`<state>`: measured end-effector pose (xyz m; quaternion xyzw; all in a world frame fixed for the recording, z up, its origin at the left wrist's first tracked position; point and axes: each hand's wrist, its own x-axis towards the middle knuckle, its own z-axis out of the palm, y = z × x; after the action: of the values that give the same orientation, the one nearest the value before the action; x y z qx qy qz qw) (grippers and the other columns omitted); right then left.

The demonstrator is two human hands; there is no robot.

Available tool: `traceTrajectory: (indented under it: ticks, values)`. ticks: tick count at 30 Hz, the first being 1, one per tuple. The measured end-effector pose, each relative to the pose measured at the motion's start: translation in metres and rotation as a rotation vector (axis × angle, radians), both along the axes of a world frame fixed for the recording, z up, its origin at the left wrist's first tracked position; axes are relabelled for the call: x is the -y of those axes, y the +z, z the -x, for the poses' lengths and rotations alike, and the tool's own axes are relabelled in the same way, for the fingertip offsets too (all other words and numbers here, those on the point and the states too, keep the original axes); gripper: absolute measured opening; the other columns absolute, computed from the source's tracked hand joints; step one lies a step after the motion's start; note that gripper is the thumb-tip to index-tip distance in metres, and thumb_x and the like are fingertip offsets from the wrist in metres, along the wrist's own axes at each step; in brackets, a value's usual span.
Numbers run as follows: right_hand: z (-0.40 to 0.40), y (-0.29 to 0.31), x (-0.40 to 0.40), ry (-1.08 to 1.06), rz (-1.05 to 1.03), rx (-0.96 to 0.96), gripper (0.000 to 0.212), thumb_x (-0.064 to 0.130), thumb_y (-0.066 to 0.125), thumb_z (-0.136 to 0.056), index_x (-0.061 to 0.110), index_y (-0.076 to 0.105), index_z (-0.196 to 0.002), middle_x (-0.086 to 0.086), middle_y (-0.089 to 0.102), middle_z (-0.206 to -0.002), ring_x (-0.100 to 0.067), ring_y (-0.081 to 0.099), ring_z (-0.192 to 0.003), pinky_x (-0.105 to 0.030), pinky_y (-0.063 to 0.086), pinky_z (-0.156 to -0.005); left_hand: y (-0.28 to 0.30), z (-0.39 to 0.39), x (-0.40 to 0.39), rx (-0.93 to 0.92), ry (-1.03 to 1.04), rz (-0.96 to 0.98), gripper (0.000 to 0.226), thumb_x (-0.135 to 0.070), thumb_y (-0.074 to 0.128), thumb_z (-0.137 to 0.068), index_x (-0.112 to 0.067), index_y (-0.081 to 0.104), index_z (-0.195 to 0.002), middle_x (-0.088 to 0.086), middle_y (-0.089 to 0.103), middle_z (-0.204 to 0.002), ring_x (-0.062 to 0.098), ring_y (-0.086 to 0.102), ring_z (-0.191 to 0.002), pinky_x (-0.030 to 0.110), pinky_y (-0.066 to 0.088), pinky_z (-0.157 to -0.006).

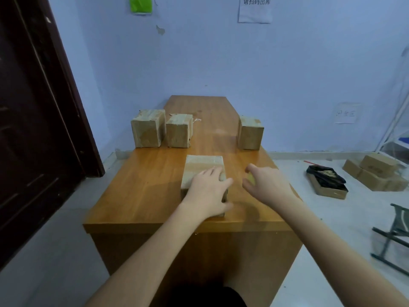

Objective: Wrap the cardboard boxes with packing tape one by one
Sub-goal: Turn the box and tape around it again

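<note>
A tan cardboard box [202,168] with glossy tape on its top stands near the desk's front edge. My left hand [205,191] lies flat on its near half, fingers straight on the top, thumb stretched toward the right edge. My right hand [265,185] hovers just right of the box without touching it, fingers and thumb curled round a small yellowish thing [251,178], apparently the tape roll and mostly hidden. Three more boxes stand farther back: two side by side at the left [148,129] [178,131] and one at the right [251,132].
The wooden desk [143,185] runs away from me to the blue wall. A dark door [33,129] is on the left. On the floor at the right lie an open box with a black item [325,180], stacked cartons [376,171] and a folding stool [394,235].
</note>
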<state>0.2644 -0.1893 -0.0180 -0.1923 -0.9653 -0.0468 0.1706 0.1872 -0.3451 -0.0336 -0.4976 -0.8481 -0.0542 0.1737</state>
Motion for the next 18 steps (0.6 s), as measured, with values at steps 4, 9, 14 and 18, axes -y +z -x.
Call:
traceTrajectory:
  ticks: [4, 9, 14, 18]
  values:
    - [-0.003, -0.036, 0.001, 0.048, -0.051, 0.052, 0.031, 0.038, 0.046, -0.095, 0.020, 0.048, -0.120, -0.001, 0.053, -0.104, -0.016, 0.055, -0.079, -0.025, 0.045, -0.060, 0.004, -0.011, -0.012, -0.133, 0.065, 0.063, 0.048, -0.052, 0.051, -0.084, -0.019, 0.054, -0.119, 0.015, 0.039, -0.139, 0.029, 0.040, -0.124, 0.040, 0.038, -0.098]
    - [-0.007, -0.054, 0.006, 0.060, -0.022, 0.091, 0.047, 0.029, 0.042, -0.095, 0.024, 0.030, -0.140, -0.005, 0.049, -0.119, -0.017, 0.055, -0.082, -0.024, 0.036, -0.054, 0.008, -0.019, -0.020, -0.180, 0.123, 0.136, 0.042, -0.042, 0.053, -0.087, -0.011, 0.055, -0.114, 0.015, 0.042, -0.134, 0.030, 0.044, -0.118, 0.040, 0.043, -0.095]
    - [-0.004, -0.051, 0.011, -0.017, -0.022, 0.083, 0.065, 0.036, 0.047, -0.094, 0.020, 0.017, -0.149, -0.010, 0.047, -0.123, -0.022, 0.053, -0.105, -0.024, 0.042, -0.068, 0.003, -0.014, -0.016, -0.209, 0.117, 0.093, 0.050, -0.045, 0.052, -0.086, -0.011, 0.052, -0.122, 0.014, 0.039, -0.141, 0.027, 0.041, -0.124, 0.037, 0.041, -0.096]
    - [-0.006, -0.047, 0.020, -0.080, -0.129, 0.033, 0.053, 0.040, 0.045, -0.095, 0.011, 0.035, -0.138, -0.010, 0.047, -0.125, -0.024, 0.047, -0.109, -0.030, 0.042, -0.087, 0.001, -0.011, -0.020, -0.158, 0.110, 0.108, 0.087, -0.057, 0.050, -0.084, -0.014, 0.011, -0.149, 0.013, 0.032, -0.145, 0.028, 0.034, -0.129, 0.037, 0.037, -0.100]
